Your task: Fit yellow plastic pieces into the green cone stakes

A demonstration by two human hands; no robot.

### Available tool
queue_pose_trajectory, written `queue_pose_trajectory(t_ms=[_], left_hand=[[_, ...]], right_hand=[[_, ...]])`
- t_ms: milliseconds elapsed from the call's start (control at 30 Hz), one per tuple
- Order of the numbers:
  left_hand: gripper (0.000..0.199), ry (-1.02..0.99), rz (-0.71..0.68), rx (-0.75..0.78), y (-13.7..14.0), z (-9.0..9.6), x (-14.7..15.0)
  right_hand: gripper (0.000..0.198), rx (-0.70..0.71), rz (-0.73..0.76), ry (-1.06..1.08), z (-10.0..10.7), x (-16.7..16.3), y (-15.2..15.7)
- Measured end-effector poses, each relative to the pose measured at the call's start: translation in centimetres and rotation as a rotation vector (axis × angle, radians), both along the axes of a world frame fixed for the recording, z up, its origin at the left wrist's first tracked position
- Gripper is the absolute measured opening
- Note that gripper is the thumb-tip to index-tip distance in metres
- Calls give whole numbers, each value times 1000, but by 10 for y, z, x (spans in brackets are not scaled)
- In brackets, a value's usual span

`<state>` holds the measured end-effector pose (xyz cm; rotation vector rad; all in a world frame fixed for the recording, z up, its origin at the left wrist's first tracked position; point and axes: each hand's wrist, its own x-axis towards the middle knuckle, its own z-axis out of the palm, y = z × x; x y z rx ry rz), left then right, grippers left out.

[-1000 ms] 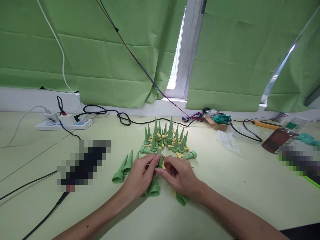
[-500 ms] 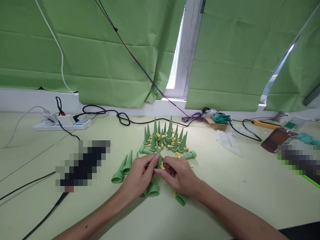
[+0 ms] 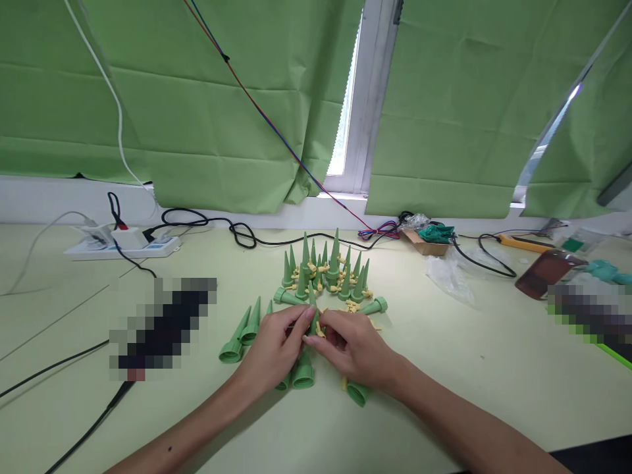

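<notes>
Between my two hands a green plastic plant watering spike (image 3: 313, 299) stands point up. My left hand (image 3: 280, 337) is closed around its left side. The fingers of my right hand (image 3: 356, 342) pinch a small yellow valve (image 3: 320, 331) against the spike's right side; its inner end is hidden by the fingers. Beyond my hands several upright green spikes (image 3: 334, 260) have yellow valves on their sides. Loose spikes lie near my wrists, one green spike (image 3: 303, 374) with its open end towards me. A small pile of yellow valves (image 3: 353, 306) sits just past my right hand.
A white power strip (image 3: 123, 247) lies at the back left, with black cables behind the spikes. A blurred dark object (image 3: 168, 326) is on the left. To the right are a small cardboard box (image 3: 425, 243), a clear plastic bag (image 3: 449, 280) and a dark red bottle (image 3: 548, 273).
Both hands keep nearly the same place and hold on the spike and the yellow valve. The whole view has shifted very slightly.
</notes>
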<state>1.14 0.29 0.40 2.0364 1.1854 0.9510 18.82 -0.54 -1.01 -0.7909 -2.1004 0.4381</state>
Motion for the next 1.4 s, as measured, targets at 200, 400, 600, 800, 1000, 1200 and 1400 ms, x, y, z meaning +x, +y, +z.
queue_pose_trajectory(t_ms=[200, 400, 600, 800, 1000, 1200, 1400], left_hand=[[42, 26, 15, 14, 1, 0, 1], [29, 88, 39, 114, -2, 2, 3], [21, 207, -71, 201, -3, -3, 2], [26, 304, -99, 193, -2, -6, 1], [22, 397, -94, 226, -4, -8, 0], [33, 559, 74, 284, 17, 5, -23], [29, 711, 154, 201, 47, 19, -45]], right_hand=[[29, 21, -23, -4, 0, 0, 2], [28, 11, -33, -33, 1, 5, 7], [27, 32, -133, 1, 3, 14, 17], [13, 76, -91, 12, -2, 11, 16], [15, 118, -128, -14, -3, 9, 15], [14, 106, -161, -23, -6, 9, 18], [17, 64, -164, -58, -7, 7, 18]])
